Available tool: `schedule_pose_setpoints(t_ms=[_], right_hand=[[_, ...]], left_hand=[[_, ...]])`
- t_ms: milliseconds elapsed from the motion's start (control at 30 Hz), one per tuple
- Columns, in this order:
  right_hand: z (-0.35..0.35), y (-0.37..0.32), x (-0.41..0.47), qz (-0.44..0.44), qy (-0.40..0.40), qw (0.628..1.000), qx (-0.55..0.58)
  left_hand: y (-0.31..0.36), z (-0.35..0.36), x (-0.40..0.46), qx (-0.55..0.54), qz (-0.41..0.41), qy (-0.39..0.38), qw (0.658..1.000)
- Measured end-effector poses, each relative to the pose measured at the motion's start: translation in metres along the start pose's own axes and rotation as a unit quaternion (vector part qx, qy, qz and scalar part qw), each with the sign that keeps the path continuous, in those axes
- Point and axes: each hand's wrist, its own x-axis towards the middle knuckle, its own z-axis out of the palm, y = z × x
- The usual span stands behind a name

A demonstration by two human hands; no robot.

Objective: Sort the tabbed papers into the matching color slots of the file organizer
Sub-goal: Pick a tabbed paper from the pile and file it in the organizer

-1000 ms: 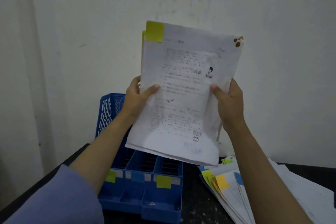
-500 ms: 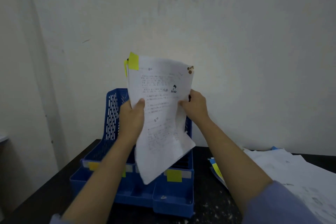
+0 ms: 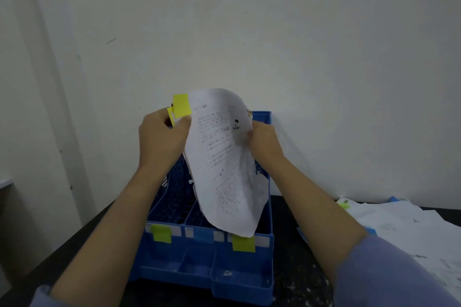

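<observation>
Papers (image 3: pixel 224 164) stand nearly upright over the blue file organizer (image 3: pixel 204 252), long axis running from the top edge down toward the organizer's right-hand slot, with the lower corner at the slot's front lip, just above a yellow-green label (image 3: pixel 243 244). The top edge leans slightly to the left; the front sheet bows outward in the middle. The sheets are white with small printed text and a dark cartoon figure near the upper right — the text itself is too small to read. A yellow tab (image 3: pixel 182 106) sticks up from the upper left corner, and a second yellow tab edge shows just behind it.

Left hand (image 3: pixel 162 139) grips the bundle's upper left edge, thumb on the front side just below the tab, fingers curled behind. Right hand (image 3: pixel 263 139) grips the upper right edge, fingers curled round the paper.

The organizer sits on a dark table (image 3: pixel 299 269) against a white wall (image 3: pixel 324 57). Its front carries three labels, left to right — green label (image 3: pixel 162 233), blue label (image 3: pixel 203 234), then the yellow-green one. To the right, loose papers (image 3: pixel 404 227) lie spread on the table, with a green tab visible at their far left edge.
</observation>
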Motion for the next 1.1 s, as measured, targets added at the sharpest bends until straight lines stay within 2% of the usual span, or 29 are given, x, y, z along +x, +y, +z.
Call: schedule_pose_setpoints(t_ms=[100,233,433,533,633,800,1000,1100], right_hand=[[0.005,-0.003,0.002,0.007,0.029,1.0,0.002],[0.001,-0.008,0.01,0.0,0.061,0.998,-0.026],[0.005,-0.007,0.012,0.059,-0.005,0.998,-0.032],[0.011,-0.007,0.0,0.075,-0.029,0.996,0.029],[0.014,-0.005,-0.02,0.035,0.007,0.996,0.085],[0.014,-0.021,-0.033,-0.089,0.05,0.986,0.131],[0.02,-0.039,-0.032,-0.097,-0.055,0.989,0.097],[0.031,-0.031,-0.043,-0.073,-0.069,0.989,0.11]], left_hand=[[-0.004,0.0,0.001,0.042,0.015,0.008,0.999],[-0.007,0.007,0.001,0.037,0.022,0.018,0.999],[-0.016,0.02,-0.008,0.041,0.003,-0.018,0.999],[-0.02,0.023,-0.013,0.037,-0.009,-0.014,0.999],[-0.017,0.024,-0.013,0.039,0.007,-0.002,0.999],[-0.004,0.028,-0.006,0.029,0.027,0.004,0.999],[-0.012,0.028,-0.01,0.041,0.002,0.01,0.999],[-0.016,0.031,-0.016,0.048,-0.001,-0.013,0.999]])
